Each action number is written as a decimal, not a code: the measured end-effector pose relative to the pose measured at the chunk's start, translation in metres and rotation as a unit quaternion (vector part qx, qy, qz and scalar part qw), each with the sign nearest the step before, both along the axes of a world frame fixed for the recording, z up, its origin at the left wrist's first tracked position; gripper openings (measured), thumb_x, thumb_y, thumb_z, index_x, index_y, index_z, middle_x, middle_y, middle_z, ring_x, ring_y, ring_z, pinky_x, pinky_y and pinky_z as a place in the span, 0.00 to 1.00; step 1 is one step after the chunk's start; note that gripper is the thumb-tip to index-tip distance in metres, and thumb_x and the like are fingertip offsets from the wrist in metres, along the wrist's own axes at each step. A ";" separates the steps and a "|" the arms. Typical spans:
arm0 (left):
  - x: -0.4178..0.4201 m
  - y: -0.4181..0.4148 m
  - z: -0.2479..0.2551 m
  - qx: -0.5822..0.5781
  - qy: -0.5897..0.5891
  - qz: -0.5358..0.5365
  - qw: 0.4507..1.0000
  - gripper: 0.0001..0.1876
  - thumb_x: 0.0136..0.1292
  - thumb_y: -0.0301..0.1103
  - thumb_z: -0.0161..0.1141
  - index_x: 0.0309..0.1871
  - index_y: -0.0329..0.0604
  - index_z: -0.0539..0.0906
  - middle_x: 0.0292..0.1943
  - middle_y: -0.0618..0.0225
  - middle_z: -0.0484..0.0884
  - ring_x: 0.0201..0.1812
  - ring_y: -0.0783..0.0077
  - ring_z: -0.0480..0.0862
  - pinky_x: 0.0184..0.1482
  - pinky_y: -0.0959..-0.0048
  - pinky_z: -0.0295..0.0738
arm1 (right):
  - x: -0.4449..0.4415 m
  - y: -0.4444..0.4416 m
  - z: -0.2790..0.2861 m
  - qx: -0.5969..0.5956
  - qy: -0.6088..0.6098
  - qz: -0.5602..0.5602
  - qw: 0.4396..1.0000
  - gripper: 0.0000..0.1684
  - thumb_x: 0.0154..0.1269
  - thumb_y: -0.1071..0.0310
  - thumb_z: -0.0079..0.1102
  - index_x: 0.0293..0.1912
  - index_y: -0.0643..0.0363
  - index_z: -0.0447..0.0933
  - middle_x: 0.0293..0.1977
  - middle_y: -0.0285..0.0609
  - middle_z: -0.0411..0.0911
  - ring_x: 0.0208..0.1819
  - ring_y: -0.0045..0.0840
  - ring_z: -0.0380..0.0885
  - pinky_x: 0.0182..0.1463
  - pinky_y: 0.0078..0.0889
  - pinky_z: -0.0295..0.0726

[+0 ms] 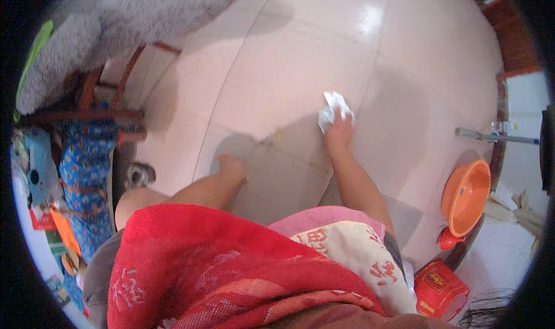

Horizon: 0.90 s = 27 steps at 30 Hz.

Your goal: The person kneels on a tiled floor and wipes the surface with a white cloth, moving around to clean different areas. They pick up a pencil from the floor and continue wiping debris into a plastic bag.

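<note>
My right hand [341, 129] is pressed onto a crumpled white tissue or wipe [334, 101] on the pale floor tiles [282, 82], fingers laid over it. To the left, my left hand [233, 169] is low over or on the floor, above its own shadow. It is blurred, and its fingers are not clear. Between the hands a small dark smear [268, 140] with a yellowish streak shows on the tiles. A red towel [195, 251] and a cream towel with a pink border [347, 242] hang in front of me and hide my upper arms.
At right, an orange plastic basin [470, 199] stands tilted by the wall, near a red container [441, 288] and a grey pole [477, 134]. Left are grey plush fabric [130, 16], a wooden chair frame [130, 75], blue floral cloth [86, 173] and a dark object, perhaps footwear [141, 175].
</note>
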<state>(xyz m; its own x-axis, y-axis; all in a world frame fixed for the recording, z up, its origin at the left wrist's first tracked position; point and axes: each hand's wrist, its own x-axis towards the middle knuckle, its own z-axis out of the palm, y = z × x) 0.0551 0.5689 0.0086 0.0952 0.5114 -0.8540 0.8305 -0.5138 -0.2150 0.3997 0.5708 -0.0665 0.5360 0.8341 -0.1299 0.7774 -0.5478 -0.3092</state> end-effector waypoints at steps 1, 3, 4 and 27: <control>0.004 -0.001 0.010 0.002 0.029 0.011 1.000 0.45 0.51 0.61 0.67 0.66 0.37 0.72 0.67 0.44 0.69 0.70 0.42 0.64 0.69 0.40 0.54 | -0.027 0.014 0.019 -0.010 0.018 0.026 0.999 0.35 0.61 0.64 0.59 0.68 0.43 0.65 0.66 0.54 0.61 0.63 0.56 0.65 0.68 0.52 0.63; 0.012 -0.017 -0.001 0.034 0.070 0.046 0.996 0.51 0.50 0.60 0.69 0.71 0.33 0.63 0.70 0.40 0.63 0.71 0.40 0.60 0.68 0.40 0.56 | -0.045 0.024 0.030 -0.013 0.046 0.068 0.997 0.34 0.60 0.64 0.61 0.66 0.43 0.68 0.65 0.54 0.63 0.63 0.51 0.66 0.67 0.52 0.64; 0.020 -0.021 -0.010 0.071 0.084 0.068 0.992 0.56 0.49 0.59 0.71 0.73 0.31 0.57 0.72 0.38 0.57 0.73 0.40 0.57 0.68 0.41 0.58 | -0.040 0.027 0.029 0.009 0.074 0.091 0.993 0.34 0.59 0.65 0.60 0.66 0.43 0.69 0.64 0.53 0.65 0.63 0.50 0.66 0.66 0.52 0.64; 0.011 -0.109 -0.004 0.115 -0.234 0.213 0.941 0.76 0.32 0.54 0.81 0.74 0.25 0.36 0.74 0.31 0.30 0.76 0.33 0.33 0.77 0.51 0.32 | -0.153 -0.134 0.030 0.004 0.060 0.381 0.923 0.32 0.64 0.65 0.50 0.66 0.29 0.68 0.68 0.43 0.61 0.61 0.52 0.65 0.64 0.58 0.65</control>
